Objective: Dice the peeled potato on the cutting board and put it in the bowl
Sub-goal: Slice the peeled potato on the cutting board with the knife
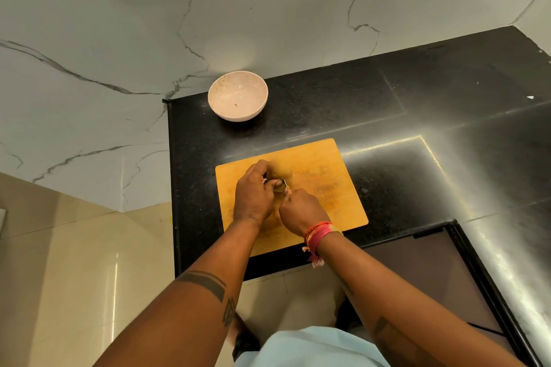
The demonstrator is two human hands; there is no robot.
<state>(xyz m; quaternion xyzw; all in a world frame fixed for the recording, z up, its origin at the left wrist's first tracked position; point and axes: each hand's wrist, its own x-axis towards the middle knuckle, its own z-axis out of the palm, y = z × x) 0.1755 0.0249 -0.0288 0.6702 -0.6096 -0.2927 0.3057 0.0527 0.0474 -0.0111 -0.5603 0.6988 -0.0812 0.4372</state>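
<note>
Left hand (252, 194): fingers curled down over potato (278, 173), holding it against cutting board (343, 187) near board centre-left. Potato mostly hidden beneath fingers; only pale, blurred patch visible past knuckles, so shape and any cuts not discernible.

Right hand (301, 210): closed around knife (285, 183), handle entirely concealed inside fist. Only short sliver of blade with yellowish glint visible between both hands, touching or just beside potato; exact contact not discernible.

Cutting board: orange-yellow, rectangular, flat on black countertop (417, 92). Near-left portion covered by forearms. Faint marking on right half of board, possibly printed or engraved, too blurred to read.

Bowl (237, 96): pale pink, upright, at far-left corner of countertop, well apart from board. Small dark speck inside, otherwise stained interior only.

Red-orange thread band (320, 232) around right wrist. Dark tattoo bands on both forearms, partly cut off by lower frame edge.
</note>
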